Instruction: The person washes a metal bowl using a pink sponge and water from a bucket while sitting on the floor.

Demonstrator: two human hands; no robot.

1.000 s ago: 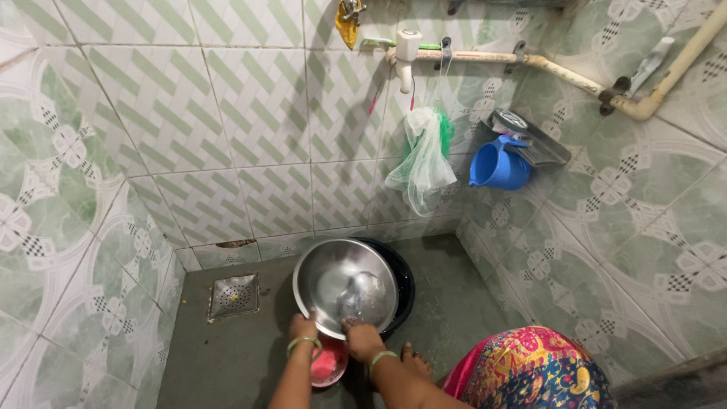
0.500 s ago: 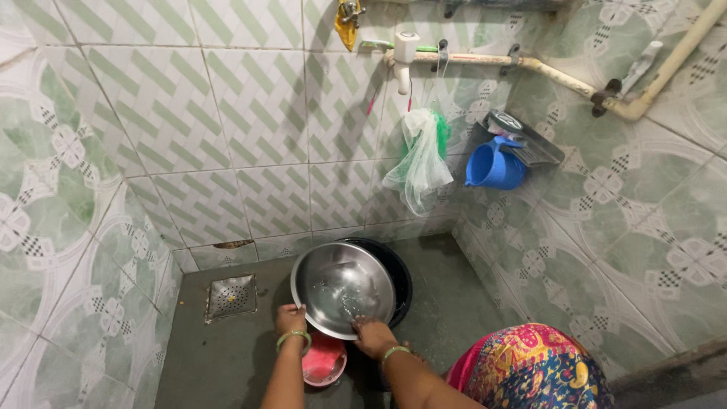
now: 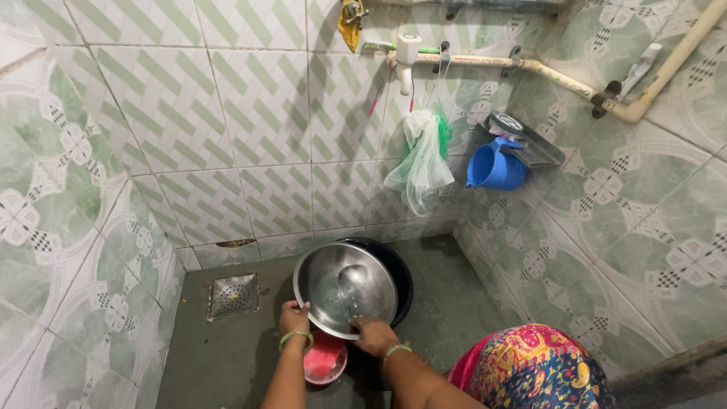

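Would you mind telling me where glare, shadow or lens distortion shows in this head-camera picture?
Head view: bright reflections sit inside the steel bowl held at its near rim by the left hand and right hand; the mesh bag and blue jug cast soft shadows on the tiles; the wide lens bows the tile lines toward the edges; focus is fairly even.

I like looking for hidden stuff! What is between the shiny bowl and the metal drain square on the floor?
Nothing: in the head view, only bare grey floor separates the steel bowl from the drain cover.
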